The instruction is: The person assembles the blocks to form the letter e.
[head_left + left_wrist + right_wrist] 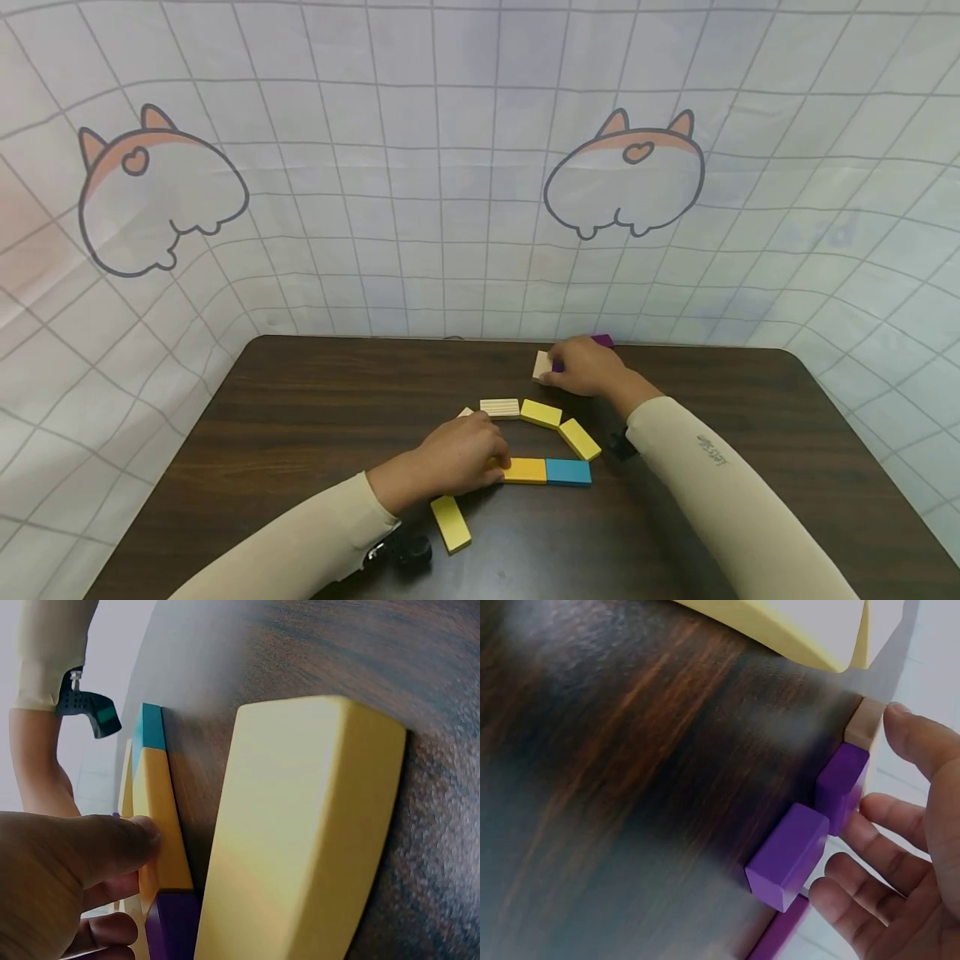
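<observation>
My left hand pinches an orange block, its thumb on the near side and the other fingers behind. A blue block adjoins the orange one's right end in the head view; a purple block touches its other end in the left wrist view. My right hand is at the table's far edge, fingers loosely bent and spread beside a purple block. Its thumb is near a beige block. Another purple block stands by the fingertips, and a magenta-purple block lies beyond.
Two yellow blocks and a ribbed beige block form a curve behind the orange and blue row. A separate yellow block lies near the left wrist. The dark wooden table meets a gridded white curtain.
</observation>
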Demonstrator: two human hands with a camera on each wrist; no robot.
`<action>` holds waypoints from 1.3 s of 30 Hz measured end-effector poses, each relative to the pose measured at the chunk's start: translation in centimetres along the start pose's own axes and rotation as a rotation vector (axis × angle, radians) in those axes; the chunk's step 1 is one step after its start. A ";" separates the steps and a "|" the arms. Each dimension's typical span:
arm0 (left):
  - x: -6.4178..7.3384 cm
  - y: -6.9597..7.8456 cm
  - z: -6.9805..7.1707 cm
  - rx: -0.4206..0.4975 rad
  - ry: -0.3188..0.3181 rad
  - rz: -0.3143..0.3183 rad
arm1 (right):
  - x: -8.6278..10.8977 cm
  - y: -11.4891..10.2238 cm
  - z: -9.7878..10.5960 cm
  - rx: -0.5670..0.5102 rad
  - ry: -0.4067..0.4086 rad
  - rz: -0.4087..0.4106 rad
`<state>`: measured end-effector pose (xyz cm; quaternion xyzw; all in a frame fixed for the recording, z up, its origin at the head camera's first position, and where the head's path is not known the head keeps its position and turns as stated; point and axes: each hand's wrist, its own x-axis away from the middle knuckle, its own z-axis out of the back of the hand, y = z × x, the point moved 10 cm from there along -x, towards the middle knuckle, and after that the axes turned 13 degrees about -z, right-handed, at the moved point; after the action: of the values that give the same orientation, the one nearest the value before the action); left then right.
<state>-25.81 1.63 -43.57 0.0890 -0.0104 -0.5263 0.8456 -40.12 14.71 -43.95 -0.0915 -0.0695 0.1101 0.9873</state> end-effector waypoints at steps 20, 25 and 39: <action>0.0 0.1 0.1 -0.002 0.002 -0.001 | -1.1 -0.5 0.3 0.085 0.064 -0.104; 0.1 0.1 0.1 -0.008 0.004 0.001 | -1.1 -0.7 0.5 0.099 0.029 -0.100; 0.1 0.1 0.1 -0.010 -0.005 -0.006 | -1.4 -0.2 0.2 0.078 -0.030 -0.096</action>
<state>-25.69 1.63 -43.50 0.0836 -0.0097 -0.5289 0.8445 -41.50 14.28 -43.87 -0.0478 -0.0843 0.0667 0.9930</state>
